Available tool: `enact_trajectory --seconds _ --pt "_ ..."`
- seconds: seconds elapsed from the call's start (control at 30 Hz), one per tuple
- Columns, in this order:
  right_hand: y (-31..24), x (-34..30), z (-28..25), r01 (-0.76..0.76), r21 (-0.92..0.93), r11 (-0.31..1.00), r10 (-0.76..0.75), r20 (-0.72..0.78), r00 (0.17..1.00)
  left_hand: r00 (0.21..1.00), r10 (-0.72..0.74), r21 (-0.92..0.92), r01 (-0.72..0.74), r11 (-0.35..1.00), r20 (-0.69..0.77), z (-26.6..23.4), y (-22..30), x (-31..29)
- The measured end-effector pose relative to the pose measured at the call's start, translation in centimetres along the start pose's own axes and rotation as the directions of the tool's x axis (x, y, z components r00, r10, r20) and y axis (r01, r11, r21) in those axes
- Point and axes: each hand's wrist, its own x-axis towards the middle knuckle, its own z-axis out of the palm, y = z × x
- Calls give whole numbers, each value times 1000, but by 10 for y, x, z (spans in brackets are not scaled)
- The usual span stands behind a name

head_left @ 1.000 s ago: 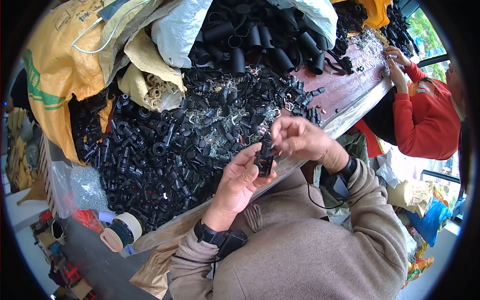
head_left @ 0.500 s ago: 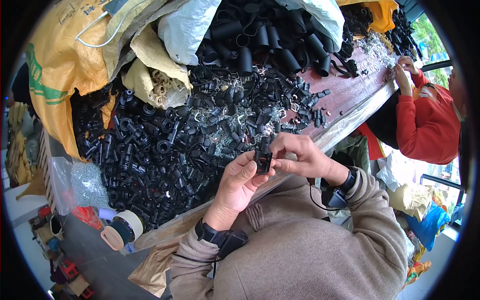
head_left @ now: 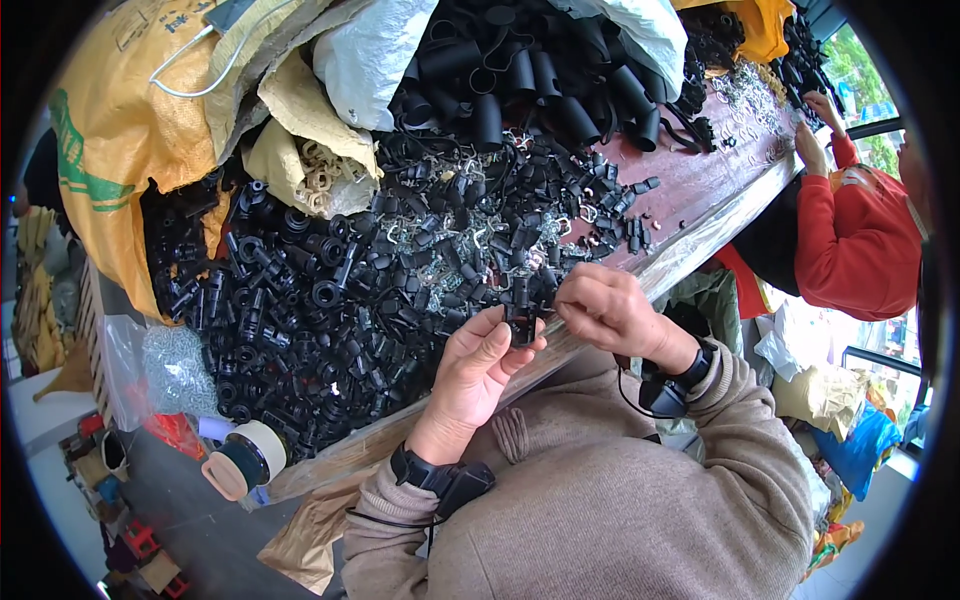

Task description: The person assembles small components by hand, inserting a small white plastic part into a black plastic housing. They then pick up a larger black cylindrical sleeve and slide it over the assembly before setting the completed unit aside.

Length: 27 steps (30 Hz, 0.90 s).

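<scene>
Red table (head_left: 690, 180): black parts (head_left: 265, 310) atop, window (head_left: 863, 85) at right | my left hand (head_left: 475, 372) grips black fitting (head_left: 521, 312); right hand (head_left: 618, 315) curled, contents unclear

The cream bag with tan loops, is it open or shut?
Open: the cream bag has a gaping mouth, with tan loops showing inside.

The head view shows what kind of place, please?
Probably an assembly workshop: black parts lie heaped on the table, the left hand holds a black piece, and a person in red works nearby.
</scene>
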Motion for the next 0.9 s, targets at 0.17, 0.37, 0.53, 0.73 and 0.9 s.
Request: enact_trajectory --seconds 0.17,0.37,0.53,0.73,0.9 --pt "-7 4 -12 76 105 992 -75 -5 997 999 19 22 -18 1000 -33 -3 -2 2" --pt "-26 6 -10 409 -222 885 -382 153 911 998 31 1 -31 1000 -61 -2 -8 -2" --pt "-27 0 0 480 -383 789 -454 162 876 998 -24 71 27 997 -50 -1 -9 -6" --pt "-27 -1 3 469 -429 772 -441 170 881 996 -47 73 53 996 -80 -2 -9 -5" --pt "-26 -1 5 452 -457 766 -429 160 889 996 -49 60 54 997 -76 -1 -9 -4"
